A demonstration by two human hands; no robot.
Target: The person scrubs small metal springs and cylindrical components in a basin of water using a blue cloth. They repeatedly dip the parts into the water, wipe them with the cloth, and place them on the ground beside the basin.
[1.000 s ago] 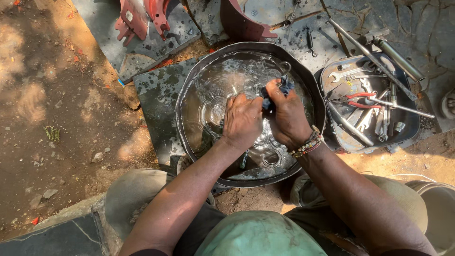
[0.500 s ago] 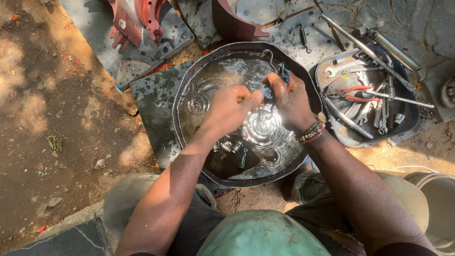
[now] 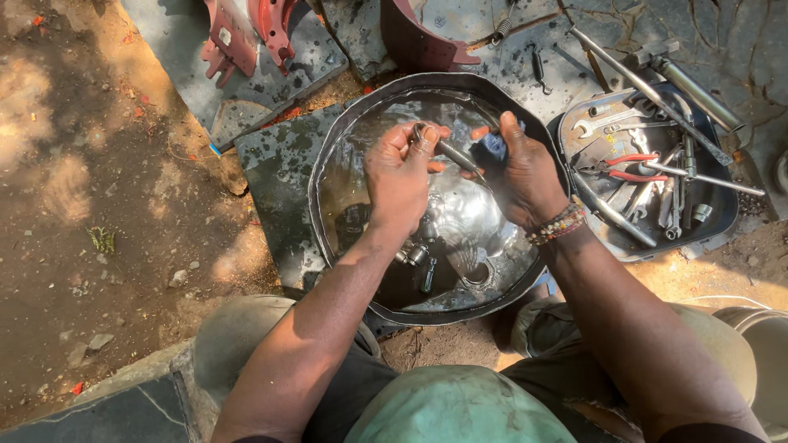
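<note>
- Bare brown dirt ground (image 3: 98, 205) is lying at the far left, with small stones scattered on it.
- Red metal parts (image 3: 246, 33) are resting on a dark slab (image 3: 279, 164) at the far left of the work area.
- A wide dark metal basin (image 3: 345, 139) is sitting in the middle, holding dark liquid with small metal parts (image 3: 419, 258) lying in it.
- The left hand (image 3: 400, 176) is hovering over the basin, its grip closing on the left end of a slim metal rod (image 3: 450, 152).
- The right hand (image 3: 525, 176) is gripping the rod's other end along with a blue brush (image 3: 492, 148); a beaded bracelet (image 3: 556, 223) is circling its wrist.
- A dark tray (image 3: 722, 221) is sitting just right of the basin, holding wrenches and red-handled pliers (image 3: 636, 166).
- A long steel bar (image 3: 648, 94) is lying across the tray's far edge.
</note>
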